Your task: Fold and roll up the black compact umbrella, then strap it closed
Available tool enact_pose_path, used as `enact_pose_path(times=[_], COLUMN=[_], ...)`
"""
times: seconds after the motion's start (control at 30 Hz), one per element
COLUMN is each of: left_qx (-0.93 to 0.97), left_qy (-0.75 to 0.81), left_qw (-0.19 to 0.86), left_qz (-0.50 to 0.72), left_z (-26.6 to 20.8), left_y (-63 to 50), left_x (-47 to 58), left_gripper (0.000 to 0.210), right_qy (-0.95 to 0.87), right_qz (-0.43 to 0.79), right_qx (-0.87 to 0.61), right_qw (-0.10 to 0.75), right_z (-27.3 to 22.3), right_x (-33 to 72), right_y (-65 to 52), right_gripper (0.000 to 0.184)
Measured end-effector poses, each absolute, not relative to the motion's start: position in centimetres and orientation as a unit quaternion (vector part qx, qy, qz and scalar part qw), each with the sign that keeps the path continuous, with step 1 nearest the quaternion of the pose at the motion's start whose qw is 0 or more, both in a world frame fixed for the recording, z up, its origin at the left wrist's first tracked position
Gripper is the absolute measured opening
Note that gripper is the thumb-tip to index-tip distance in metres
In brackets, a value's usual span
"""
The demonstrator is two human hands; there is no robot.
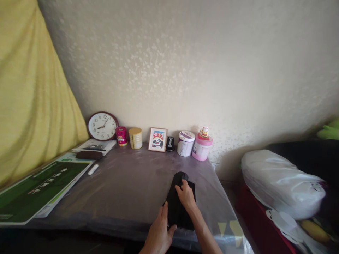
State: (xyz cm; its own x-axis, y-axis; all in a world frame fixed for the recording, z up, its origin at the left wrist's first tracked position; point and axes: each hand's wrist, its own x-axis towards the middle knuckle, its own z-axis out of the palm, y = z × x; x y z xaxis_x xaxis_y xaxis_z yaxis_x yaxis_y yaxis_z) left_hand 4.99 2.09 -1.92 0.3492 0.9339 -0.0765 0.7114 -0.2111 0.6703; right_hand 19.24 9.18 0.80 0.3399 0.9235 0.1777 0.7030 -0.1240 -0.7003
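A black folded cloth item [172,197], with a rounded far end, lies near the front edge of the table; its exact kind is hard to make out. Along its left side rests my left hand [161,229], fingers stretched out together and thumb apart, touching the fabric's edge. My right hand [186,195] is over the upper part of the cloth, its fingers curled and closed on the fabric near the rounded end. The wrist and forearm on that side cover part of the cloth's right side.
Along the wall stand a clock [103,126], a pink can [121,136], a yellow-lidded can [135,138], a framed panda picture [158,139], a white tub [185,144] and a pink tub [202,148]. Green boards [39,187] lie left. Off the table's right side sits a white plastic bag [280,180].
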Motion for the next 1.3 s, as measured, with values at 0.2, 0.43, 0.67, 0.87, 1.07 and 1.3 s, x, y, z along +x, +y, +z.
enact_pose_path(times=[0.2, 0.43, 0.67, 0.87, 1.07, 1.3], left_qx=[0.757, 0.753, 0.756, 0.777, 0.839, 0.83], left_qy=[0.559, 0.571, 0.588, 0.574, 0.479, 0.492], left_qw=[0.308, 0.299, 0.266, 0.151, 0.109, 0.173], left_qz=[0.143, 0.134, 0.113, 0.208, 0.232, 0.198], left_z=[-0.9, -0.6, -0.7, -1.4, -0.4, -0.6], left_y=[2.0, 1.9, 1.1, 0.7, 1.1, 1.4], left_x=[4.7, 4.7, 4.7, 4.0, 4.5, 4.9], left_gripper=[0.071, 0.06, 0.061, 0.057, 0.049, 0.06], right_qy=[-0.549, -0.534, -0.542, -0.545, -0.547, -0.568], right_qz=[0.183, 0.378, 0.387, 0.379, 0.381, 0.35], right_qx=[-0.738, -0.664, -0.661, -0.655, -0.655, -0.656], right_qw=[0.347, 0.362, 0.346, 0.36, 0.356, 0.354], right_z=[1.6, 1.7, 2.3, 2.5, 2.9, 2.9], right_x=[18.8, 17.8, 17.7, 17.4, 17.4, 16.9], right_y=[9.3, 9.4, 9.2, 9.0, 8.9, 8.8], right_gripper=[0.034, 0.022, 0.013, 0.013, 0.013, 0.014])
